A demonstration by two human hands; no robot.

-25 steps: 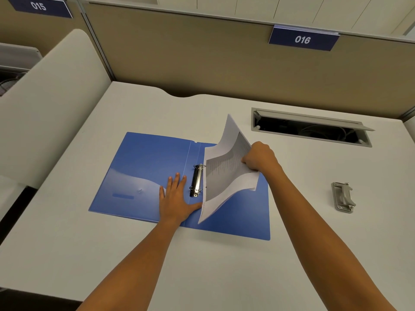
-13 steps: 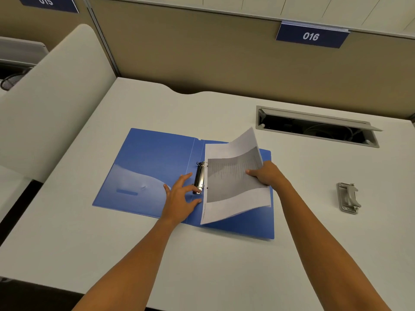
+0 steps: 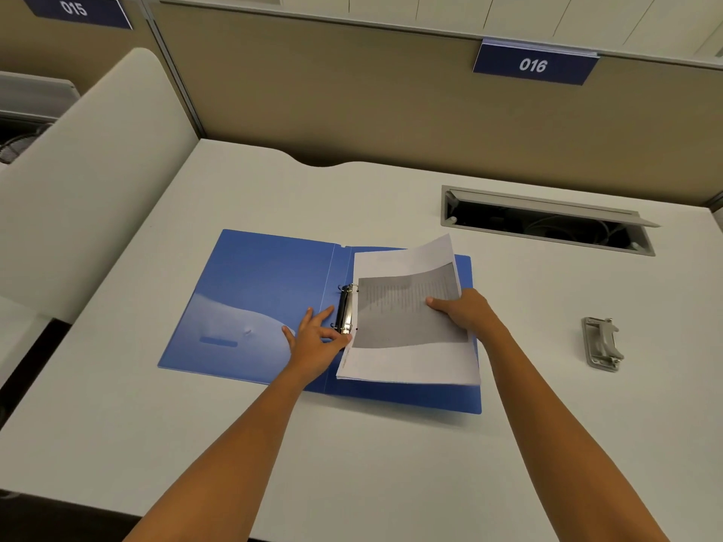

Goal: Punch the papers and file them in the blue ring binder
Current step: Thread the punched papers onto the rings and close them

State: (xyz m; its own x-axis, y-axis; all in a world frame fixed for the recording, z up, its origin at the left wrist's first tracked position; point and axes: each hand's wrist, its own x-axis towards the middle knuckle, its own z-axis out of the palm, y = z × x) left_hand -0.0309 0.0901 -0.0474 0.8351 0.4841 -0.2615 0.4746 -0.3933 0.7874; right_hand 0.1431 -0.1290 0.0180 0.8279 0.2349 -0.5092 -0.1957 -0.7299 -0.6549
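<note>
Readable: "015" in white on a dark blue sign fixed to the top of the partition, far left; "016" in white on a like sign on the same partition, right of centre. On the papers: lines of grey print, too small and blurred to read. On the binder: a darker blue strip low on the left cover, nothing legible on it.
</note>
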